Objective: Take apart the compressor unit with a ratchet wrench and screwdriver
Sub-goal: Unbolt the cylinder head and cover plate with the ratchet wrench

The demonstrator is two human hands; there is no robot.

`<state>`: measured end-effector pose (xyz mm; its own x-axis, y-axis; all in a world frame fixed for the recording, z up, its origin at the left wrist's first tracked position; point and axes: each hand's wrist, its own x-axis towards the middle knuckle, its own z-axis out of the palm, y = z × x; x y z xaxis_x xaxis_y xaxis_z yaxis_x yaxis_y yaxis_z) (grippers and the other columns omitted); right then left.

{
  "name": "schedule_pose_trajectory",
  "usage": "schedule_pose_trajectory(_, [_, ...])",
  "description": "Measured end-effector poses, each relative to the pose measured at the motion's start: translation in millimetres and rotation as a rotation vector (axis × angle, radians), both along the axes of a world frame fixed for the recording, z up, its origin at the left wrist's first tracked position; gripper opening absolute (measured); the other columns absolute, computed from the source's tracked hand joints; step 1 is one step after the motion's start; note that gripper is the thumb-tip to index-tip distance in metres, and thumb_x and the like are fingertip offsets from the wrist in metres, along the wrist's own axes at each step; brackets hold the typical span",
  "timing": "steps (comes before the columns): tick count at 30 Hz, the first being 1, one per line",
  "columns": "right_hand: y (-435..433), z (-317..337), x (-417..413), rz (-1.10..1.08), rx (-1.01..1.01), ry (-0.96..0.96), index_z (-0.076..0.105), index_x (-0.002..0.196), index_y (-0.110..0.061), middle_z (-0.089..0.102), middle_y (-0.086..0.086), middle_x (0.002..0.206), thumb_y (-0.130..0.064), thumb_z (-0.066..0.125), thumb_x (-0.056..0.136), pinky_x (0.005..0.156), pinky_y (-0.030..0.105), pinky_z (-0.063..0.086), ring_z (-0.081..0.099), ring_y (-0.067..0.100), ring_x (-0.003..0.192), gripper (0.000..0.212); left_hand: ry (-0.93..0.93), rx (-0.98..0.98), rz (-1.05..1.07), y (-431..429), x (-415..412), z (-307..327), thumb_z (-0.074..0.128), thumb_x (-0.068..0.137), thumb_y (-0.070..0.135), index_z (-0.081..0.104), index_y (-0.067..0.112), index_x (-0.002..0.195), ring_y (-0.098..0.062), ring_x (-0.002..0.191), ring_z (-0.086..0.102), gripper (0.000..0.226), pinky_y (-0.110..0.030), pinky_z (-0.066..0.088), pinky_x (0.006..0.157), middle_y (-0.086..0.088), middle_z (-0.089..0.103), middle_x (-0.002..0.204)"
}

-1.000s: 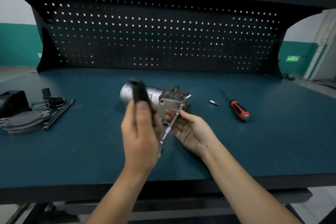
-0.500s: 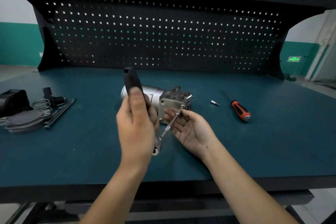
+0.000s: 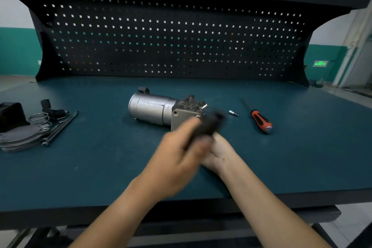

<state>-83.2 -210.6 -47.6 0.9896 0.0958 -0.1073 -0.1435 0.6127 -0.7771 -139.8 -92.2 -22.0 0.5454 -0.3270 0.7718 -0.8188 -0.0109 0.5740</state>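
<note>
The compressor unit (image 3: 153,109), a silver cylinder with a grey cast head, lies on its side at the middle of the green bench. My left hand (image 3: 181,151) is blurred with motion and grips the black handle of the ratchet wrench (image 3: 213,124), which points up and right in front of the compressor's head. My right hand (image 3: 218,153) sits just behind and under the left one, mostly hidden; the wrench's metal shaft is hidden too. A screwdriver (image 3: 259,120) with a red and black handle lies to the right.
A small silver bit (image 3: 233,113) lies between compressor and screwdriver. At the far left sit removed parts: grey plates (image 3: 22,137), long bolts (image 3: 60,128), a wire spring (image 3: 39,117) and black pieces (image 3: 51,107). A black pegboard (image 3: 171,42) closes the back.
My left hand has swung the wrench handle from upright at the compressor's left over to the right, crossing over my right hand. The compressor's cylinder is now uncovered.
</note>
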Motion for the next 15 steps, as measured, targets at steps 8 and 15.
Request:
schedule_pose_trajectory(8, [7,1,12,-0.017,0.053,0.036,0.06,0.083,-0.005,0.07,0.004,0.063,-0.015,0.04,0.099,0.047,0.018,0.052,0.067,0.011,0.053,0.027,0.239,-0.575,0.168,2,6,3,0.038,0.083,0.054,0.043,0.022,0.074,0.0,0.036,0.035,0.033,-0.014,0.032,0.037,0.009,0.045,0.045])
schedule_pose_trajectory(15, [3,0,15,-0.016,0.018,0.06,0.069,0.059,-0.01,0.068,0.001,0.057,-0.021,0.047,0.096,0.046,0.017,0.052,0.066,0.01,0.049,0.044,-0.306,0.702,-0.01,-5,5,-1,0.046,0.081,0.053,0.064,0.009,0.085,-0.018,0.057,0.043,0.048,-0.03,0.035,0.051,-0.007,0.057,0.064])
